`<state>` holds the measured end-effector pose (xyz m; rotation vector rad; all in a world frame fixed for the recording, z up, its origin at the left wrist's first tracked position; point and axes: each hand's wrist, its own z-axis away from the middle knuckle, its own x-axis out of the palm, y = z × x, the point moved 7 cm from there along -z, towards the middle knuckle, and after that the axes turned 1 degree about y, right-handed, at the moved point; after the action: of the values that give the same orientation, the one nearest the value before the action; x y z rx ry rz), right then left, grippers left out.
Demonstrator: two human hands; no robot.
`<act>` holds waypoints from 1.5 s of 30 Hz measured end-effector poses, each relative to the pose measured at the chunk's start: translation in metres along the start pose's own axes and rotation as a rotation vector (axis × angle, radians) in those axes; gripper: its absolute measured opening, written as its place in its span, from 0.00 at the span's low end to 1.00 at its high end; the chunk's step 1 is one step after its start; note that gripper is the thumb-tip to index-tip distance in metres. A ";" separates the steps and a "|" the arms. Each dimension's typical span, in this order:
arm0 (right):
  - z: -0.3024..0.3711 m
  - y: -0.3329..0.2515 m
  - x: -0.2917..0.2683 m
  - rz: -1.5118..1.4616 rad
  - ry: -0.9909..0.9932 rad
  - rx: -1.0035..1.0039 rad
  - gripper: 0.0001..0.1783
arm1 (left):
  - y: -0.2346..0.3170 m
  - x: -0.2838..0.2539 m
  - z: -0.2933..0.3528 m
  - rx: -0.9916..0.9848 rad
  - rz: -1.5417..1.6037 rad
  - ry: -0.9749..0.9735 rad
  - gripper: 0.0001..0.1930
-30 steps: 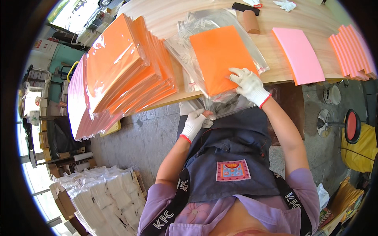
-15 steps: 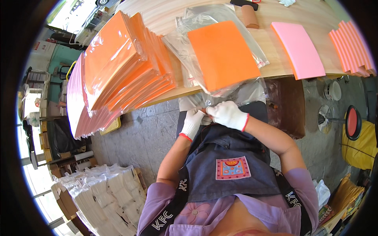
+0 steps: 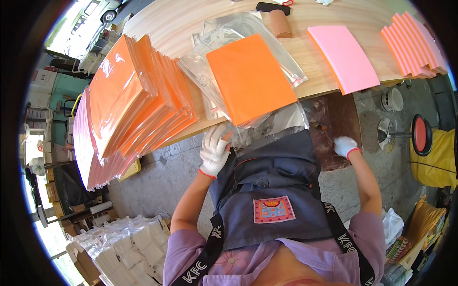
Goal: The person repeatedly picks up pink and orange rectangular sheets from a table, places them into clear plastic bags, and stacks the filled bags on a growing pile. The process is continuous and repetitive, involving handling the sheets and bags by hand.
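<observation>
An orange sheet stack (image 3: 250, 78) lies on clear plastic bags (image 3: 191, 62) at the table's near edge, partly overhanging it. My left hand (image 3: 214, 152), in a white glove with red cuff, is beside the bags' near left corner. Its fingers are apart, a bare fingertip shows, and I see nothing held. My right hand (image 3: 345, 147), gloved too, is low to the right over a brown box (image 3: 334, 112) below the table edge. Its fingers are foreshortened and blurred, so their grip is hidden. A dark apron (image 3: 272, 176) covers my lap.
Bagged orange stacks (image 3: 119, 90) rise at the left beside pink ones (image 3: 83, 143). A pink-topped stack (image 3: 343, 57) and fanned pink-orange stacks (image 3: 410, 47) lie right. A brown cylinder (image 3: 280, 24) and black phone (image 3: 273, 7) are farther back. A round red-topped stool (image 3: 422, 135) stands right.
My hands, together at the bags' near edge before, have parted. The left moved slightly left and its fingers spread; the right moved right and down over the brown box. The view has shifted a little.
</observation>
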<state>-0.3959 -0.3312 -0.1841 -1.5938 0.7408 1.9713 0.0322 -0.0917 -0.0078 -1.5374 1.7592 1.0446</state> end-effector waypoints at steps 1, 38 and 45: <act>-0.030 -0.034 -0.050 -0.289 -0.474 0.282 0.19 | 0.007 -0.008 -0.007 0.118 -0.081 0.085 0.23; -0.093 -0.164 -0.078 -2.140 0.363 0.867 0.09 | -0.011 0.124 0.068 -1.423 1.628 0.679 0.12; -0.102 -0.143 -0.119 -2.071 0.094 0.568 0.23 | -0.023 0.053 0.048 -1.033 0.834 0.167 0.20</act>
<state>-0.2036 -0.3016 -0.1000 -1.0063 -0.3959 0.1017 0.0425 -0.0807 -0.0817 -1.3759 2.1666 2.5980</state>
